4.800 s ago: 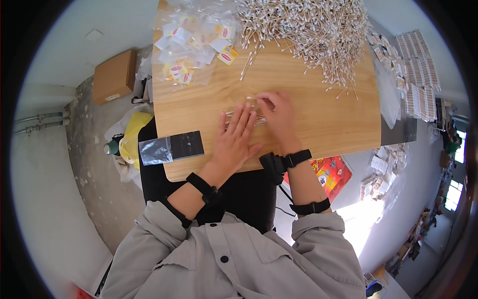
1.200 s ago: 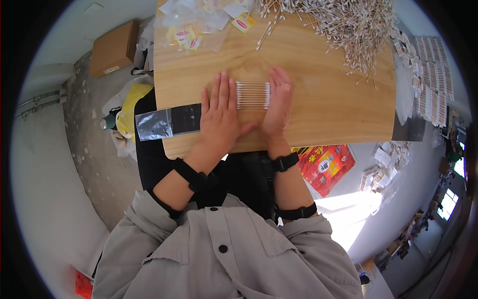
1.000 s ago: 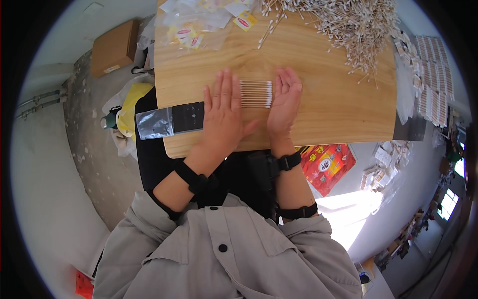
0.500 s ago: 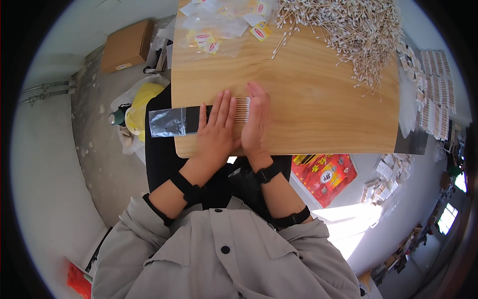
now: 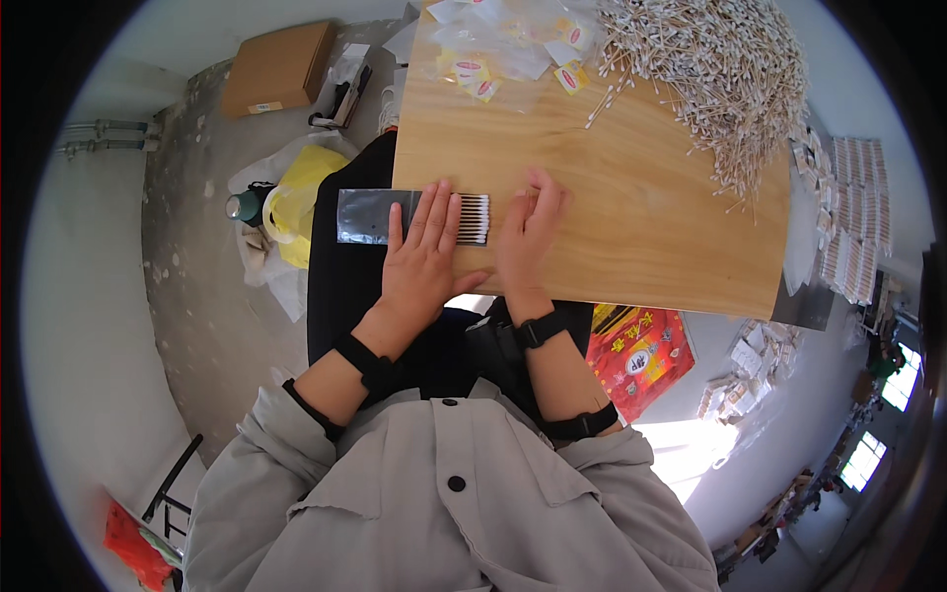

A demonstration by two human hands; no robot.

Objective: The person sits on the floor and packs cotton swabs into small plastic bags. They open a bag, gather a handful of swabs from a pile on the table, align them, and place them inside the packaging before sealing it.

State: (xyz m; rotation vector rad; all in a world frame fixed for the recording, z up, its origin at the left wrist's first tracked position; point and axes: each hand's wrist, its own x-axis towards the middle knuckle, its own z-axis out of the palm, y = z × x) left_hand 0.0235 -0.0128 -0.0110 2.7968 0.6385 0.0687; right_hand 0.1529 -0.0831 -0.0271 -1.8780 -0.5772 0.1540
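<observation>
Near the front left of the wooden table (image 5: 651,227), my left hand (image 5: 418,259) lies flat, fingers stretched out. Beneath its fingers is a row of cotton swabs (image 5: 475,219), laid side by side with white tips lined up on the right. A dark strip with a clear plastic sleeve (image 5: 362,217) pokes out left of the hand, past the table edge. How the swabs and strip meet is hidden under my fingers. My right hand (image 5: 527,242) is just right of the swab tips, apart from them, fingers loosely bent and holding nothing.
A big heap of loose cotton swabs (image 5: 715,74) covers the far right of the table. Clear bags with yellow labels (image 5: 493,59) lie at the far left. Packed swab bundles (image 5: 858,217) stand beyond the right edge. A yellow bag (image 5: 308,197) sits on the floor left.
My right hand has drawn away from the swab tips to the right, and more of the row shows. The left hand stays flat on it. The whole view has shifted slightly.
</observation>
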